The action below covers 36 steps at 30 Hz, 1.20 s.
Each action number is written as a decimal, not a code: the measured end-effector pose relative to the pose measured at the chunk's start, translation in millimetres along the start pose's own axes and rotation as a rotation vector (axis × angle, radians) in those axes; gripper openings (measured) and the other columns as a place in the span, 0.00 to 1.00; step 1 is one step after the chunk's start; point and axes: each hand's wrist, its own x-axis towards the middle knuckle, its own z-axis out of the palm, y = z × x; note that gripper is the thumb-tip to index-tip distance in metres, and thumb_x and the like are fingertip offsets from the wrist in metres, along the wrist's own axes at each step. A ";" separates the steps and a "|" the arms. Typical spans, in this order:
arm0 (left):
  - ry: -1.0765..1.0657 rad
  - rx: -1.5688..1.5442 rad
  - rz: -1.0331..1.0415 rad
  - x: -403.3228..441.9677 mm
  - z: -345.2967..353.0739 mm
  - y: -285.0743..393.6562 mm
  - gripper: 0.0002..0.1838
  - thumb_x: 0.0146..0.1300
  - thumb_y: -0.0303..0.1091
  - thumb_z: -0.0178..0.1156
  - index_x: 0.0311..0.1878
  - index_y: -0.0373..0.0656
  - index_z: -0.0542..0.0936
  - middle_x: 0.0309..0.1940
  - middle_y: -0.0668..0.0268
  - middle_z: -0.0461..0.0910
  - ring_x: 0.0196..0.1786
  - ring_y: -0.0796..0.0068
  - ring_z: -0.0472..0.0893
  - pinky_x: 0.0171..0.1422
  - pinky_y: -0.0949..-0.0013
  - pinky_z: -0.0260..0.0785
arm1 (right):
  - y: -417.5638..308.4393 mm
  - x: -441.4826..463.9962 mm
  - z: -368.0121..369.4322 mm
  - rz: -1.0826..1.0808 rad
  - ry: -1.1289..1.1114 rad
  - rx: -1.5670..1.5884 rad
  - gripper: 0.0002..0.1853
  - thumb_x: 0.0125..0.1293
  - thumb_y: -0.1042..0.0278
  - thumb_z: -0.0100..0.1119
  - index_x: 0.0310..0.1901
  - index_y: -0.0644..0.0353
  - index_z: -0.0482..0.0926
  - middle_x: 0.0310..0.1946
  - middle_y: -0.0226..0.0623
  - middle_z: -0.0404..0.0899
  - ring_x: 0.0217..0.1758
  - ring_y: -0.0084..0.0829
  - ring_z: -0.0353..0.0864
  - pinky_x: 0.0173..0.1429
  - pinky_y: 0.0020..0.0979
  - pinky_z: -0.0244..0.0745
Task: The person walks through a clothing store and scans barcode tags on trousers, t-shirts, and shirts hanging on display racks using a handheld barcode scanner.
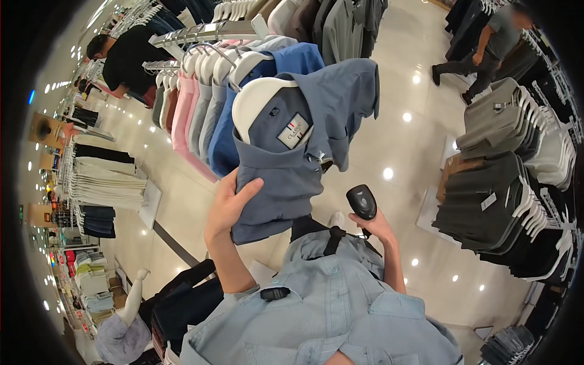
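A slate-blue collared shirt (277, 176) hangs from a white hanger (249, 109) in front of me, with a label (295, 131) inside its collar. My left hand (230, 207) grips the shirt's side, thumb on the front and fingers behind the cloth. In my right hand (378, 226) is a black handheld barcode scanner (363, 202), its head upward and apart from the shirt. Most of the scanner's handle is hidden by the hand.
Beside the shirt, a metal rack (210, 33) carries pink shirts (185, 118), grey ones and a bright blue shirt (225, 134). Dark folded-over garments (480, 207) hang at the right. One person (125, 61) stands at the upper left; another (496, 45) walks at the upper right.
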 end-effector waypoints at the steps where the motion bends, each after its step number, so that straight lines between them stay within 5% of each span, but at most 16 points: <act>1: 0.011 -0.024 0.007 -2.1 -0.9 -0.1 0.21 0.65 0.34 0.64 0.57 0.30 0.76 0.49 0.65 0.82 0.50 0.80 0.78 0.57 0.74 0.69 | 0.4 1.3 0.8 -0.005 -0.012 0.016 0.21 0.55 0.55 0.74 0.37 0.60 0.74 0.24 0.29 0.76 0.27 0.23 0.76 0.33 0.30 0.73; 11: -0.019 0.077 -0.014 -15.7 0.5 5.8 0.22 0.65 0.33 0.64 0.58 0.30 0.75 0.48 0.65 0.82 0.49 0.80 0.78 0.58 0.73 0.69 | -9.3 4.3 15.5 0.019 -0.102 -0.049 0.18 0.57 0.57 0.72 0.35 0.63 0.78 0.26 0.28 0.76 0.29 0.22 0.71 0.36 0.30 0.71; 17: -0.129 0.191 0.006 -20.1 1.1 3.5 0.21 0.64 0.32 0.64 0.58 0.32 0.76 0.46 0.66 0.83 0.49 0.80 0.78 0.57 0.72 0.69 | -15.9 30.9 37.6 -0.148 0.238 0.100 0.16 0.56 0.62 0.73 0.38 0.64 0.79 0.29 0.29 0.77 0.33 0.24 0.73 0.42 0.31 0.72; 26: -0.159 0.177 -0.003 -26.2 5.3 2.1 0.22 0.64 0.31 0.64 0.59 0.32 0.75 0.48 0.64 0.82 0.50 0.79 0.78 0.58 0.72 0.68 | -16.6 50.0 42.7 -0.347 0.196 0.106 0.18 0.56 0.65 0.74 0.44 0.65 0.80 0.34 0.33 0.82 0.37 0.23 0.77 0.44 0.30 0.73; 31: -0.044 0.042 -0.063 -27.7 12.8 -6.7 0.22 0.65 0.31 0.64 0.59 0.31 0.75 0.50 0.65 0.81 0.51 0.79 0.77 0.59 0.72 0.68 | 4.0 33.0 33.1 -0.458 0.535 0.038 0.17 0.54 0.71 0.72 0.44 0.66 0.79 0.37 0.40 0.83 0.40 0.32 0.83 0.45 0.34 0.76; 34: -0.004 0.021 -0.026 -21.4 12.2 -16.4 0.22 0.65 0.31 0.63 0.59 0.31 0.75 0.49 0.65 0.81 0.50 0.79 0.78 0.58 0.73 0.68 | -5.2 2.7 46.1 -0.505 0.264 -0.115 0.24 0.51 0.75 0.69 0.51 0.64 0.75 0.46 0.50 0.77 0.49 0.49 0.80 0.53 0.39 0.74; 36: -0.012 0.009 -0.007 -19.5 11.8 -14.0 0.22 0.65 0.31 0.64 0.59 0.31 0.75 0.49 0.65 0.82 0.50 0.79 0.78 0.58 0.73 0.69 | 9.4 -0.6 43.9 -0.527 0.017 -0.259 0.23 0.53 0.70 0.69 0.51 0.64 0.75 0.46 0.50 0.76 0.50 0.51 0.79 0.54 0.41 0.73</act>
